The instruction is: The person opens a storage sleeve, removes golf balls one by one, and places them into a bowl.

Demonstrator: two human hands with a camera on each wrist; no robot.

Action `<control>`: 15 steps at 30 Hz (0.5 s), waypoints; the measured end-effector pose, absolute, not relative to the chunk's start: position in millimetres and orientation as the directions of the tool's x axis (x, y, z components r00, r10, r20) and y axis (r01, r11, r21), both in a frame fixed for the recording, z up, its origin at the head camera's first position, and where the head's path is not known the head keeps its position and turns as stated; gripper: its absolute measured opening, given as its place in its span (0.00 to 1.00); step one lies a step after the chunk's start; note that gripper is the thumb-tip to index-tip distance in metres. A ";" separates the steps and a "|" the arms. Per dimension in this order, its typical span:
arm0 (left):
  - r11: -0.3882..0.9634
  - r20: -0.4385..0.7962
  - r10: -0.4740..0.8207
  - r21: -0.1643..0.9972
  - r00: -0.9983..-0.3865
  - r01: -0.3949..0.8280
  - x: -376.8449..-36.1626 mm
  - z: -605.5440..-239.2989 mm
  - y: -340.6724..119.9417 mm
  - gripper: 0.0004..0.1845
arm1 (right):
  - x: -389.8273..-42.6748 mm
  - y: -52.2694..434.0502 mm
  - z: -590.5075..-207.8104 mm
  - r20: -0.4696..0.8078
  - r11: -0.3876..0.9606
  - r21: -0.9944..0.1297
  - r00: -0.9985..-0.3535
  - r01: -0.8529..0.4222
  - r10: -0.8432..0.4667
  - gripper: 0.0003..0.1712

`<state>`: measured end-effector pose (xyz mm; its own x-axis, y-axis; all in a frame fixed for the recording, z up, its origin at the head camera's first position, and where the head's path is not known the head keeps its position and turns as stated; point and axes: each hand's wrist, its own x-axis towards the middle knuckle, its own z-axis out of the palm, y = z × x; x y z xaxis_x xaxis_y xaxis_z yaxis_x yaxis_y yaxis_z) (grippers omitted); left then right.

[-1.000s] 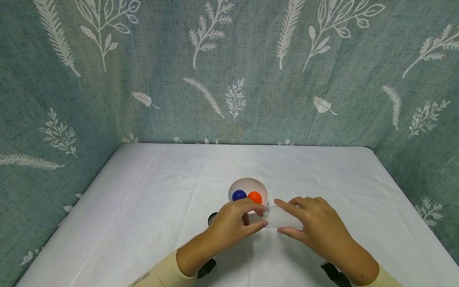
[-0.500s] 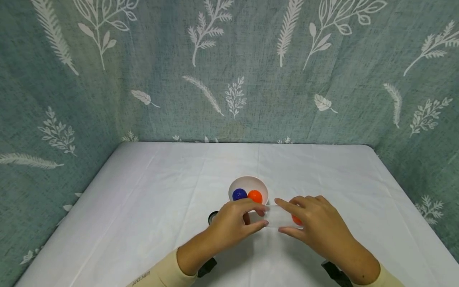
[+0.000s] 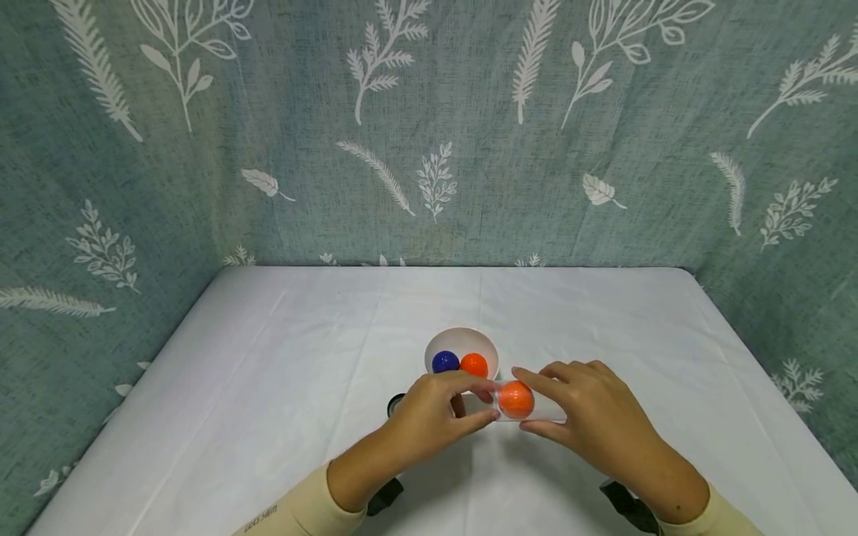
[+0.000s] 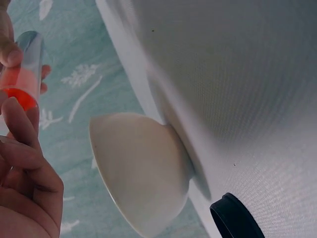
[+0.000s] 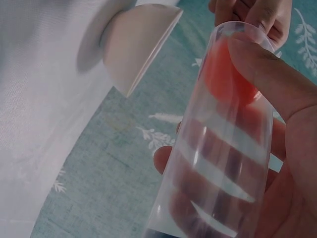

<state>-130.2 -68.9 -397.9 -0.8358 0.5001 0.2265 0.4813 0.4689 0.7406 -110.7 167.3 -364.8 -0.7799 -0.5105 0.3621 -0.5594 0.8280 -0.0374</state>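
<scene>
Holding a clear tube (image 3: 526,406) between both hands, left hand (image 3: 429,417) and right hand (image 3: 596,420) grasp its ends, one orange ball (image 3: 516,399) near its left mouth, two balls already in the white bowl (image 3: 462,342) near the table's front edge.

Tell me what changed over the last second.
An orange ball came into sight inside the clear tube and rolled from its right end toward its left end. The left hand and right hand stayed holding the tube; the bowl kept its blue and orange balls.
</scene>
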 end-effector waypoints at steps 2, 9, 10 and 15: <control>0.464 0.223 0.502 0.746 -0.835 0.478 -130.3 -398.1 -69.1 0.17 | -111.3 167.2 -365.5 0.362 0.826 -0.036 -0.778 -0.562 -0.513 0.38; 0.448 0.198 0.504 0.772 -0.840 0.451 -130.6 -398.8 -70.9 0.18 | -111.6 167.4 -366.2 0.350 0.825 -0.031 -0.779 -0.564 -0.519 0.38; 0.447 0.198 0.504 0.773 -0.841 0.450 -130.6 -398.7 -71.0 0.18 | -111.6 167.4 -366.1 0.350 0.826 -0.028 -0.780 -0.563 -0.520 0.38; 0.445 0.197 0.501 0.776 -0.843 0.446 -130.6 -398.3 -71.2 0.18 | -111.9 167.9 -366.1 0.358 0.826 -0.016 -0.774 -0.564 -0.522 0.38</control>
<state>-130.6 -71.2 -398.3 -0.8427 0.5010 0.1971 0.4463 0.4453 0.7762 -111.9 167.9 -366.1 -0.7745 -0.5218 0.3576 -0.5638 0.8258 -0.0161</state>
